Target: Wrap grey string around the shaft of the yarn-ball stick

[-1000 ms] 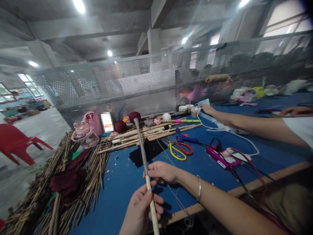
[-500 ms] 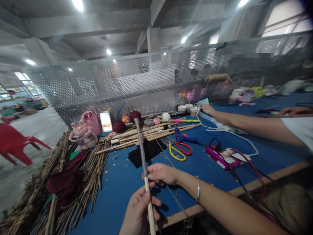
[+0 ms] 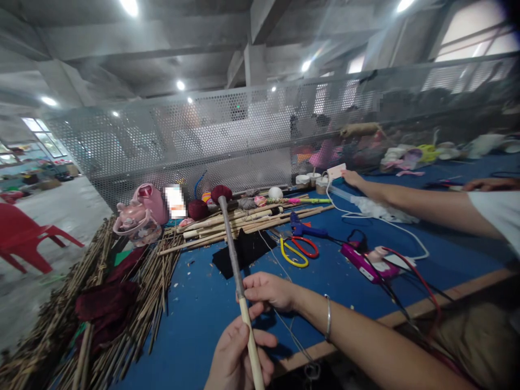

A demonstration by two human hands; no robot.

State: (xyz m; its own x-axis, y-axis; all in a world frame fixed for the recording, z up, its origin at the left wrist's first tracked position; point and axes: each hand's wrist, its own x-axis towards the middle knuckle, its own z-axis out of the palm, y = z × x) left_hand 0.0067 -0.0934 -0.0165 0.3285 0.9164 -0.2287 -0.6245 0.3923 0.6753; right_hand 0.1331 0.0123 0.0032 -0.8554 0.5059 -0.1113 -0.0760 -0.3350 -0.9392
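Observation:
A long wooden stick (image 3: 252,346) slants up and away from me, its upper length covered in a grey wrapping (image 3: 232,246). My left hand (image 3: 239,346) is closed round the bare pale wood near the bottom. Just above, my right hand (image 3: 268,291), with a silver bangle on the wrist, pinches the lower end of the grey wrapping. The stick's far tip overlaps a dark red yarn ball (image 3: 221,192) in view; whether they touch I cannot tell. Beneath the stick lies a black cloth (image 3: 260,246) on the blue table (image 3: 190,309).
Scissors (image 3: 296,252) with red and yellow handles, a blue glue gun (image 3: 306,227) and a purple power strip (image 3: 368,262) lie to the right. Bundled twigs (image 3: 150,303) cover the left side. At the back right, a co-worker's hand (image 3: 352,179) holds a pale card (image 3: 336,171).
The stick's far tip has shifted slightly left, and my left hand slightly right with the lower end. The co-worker's hand has moved a little right, and the card now shows a pale side.

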